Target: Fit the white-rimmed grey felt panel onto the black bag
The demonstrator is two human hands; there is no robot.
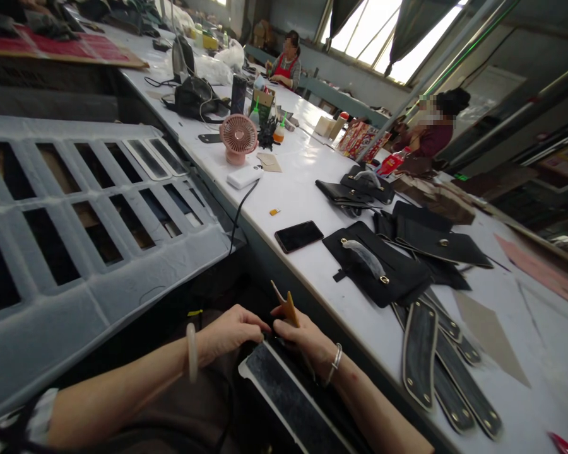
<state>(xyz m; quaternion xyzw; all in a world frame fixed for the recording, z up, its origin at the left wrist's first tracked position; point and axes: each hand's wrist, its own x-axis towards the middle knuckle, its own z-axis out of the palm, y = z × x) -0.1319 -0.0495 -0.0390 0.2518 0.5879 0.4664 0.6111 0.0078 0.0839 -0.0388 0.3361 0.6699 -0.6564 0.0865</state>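
Note:
Over my lap, my left hand is closed, its thumb and fingertips pinched at the upper end of a long black leather-like panel with pale edges. Close beside it, my right hand is wrapped round a yellow two-pronged tool, whose points stick up past the thumb; its exact kind is unclear. Dark material lies under the right hand, and its fingertips are partly hidden. The panel slants down toward my body.
On the white table to my right are a phone, black bag pieces and trimmed straps. A pink fan stands farther back. At left lies a whitish sheet with dark rectangular openings. Two people sit beyond the table.

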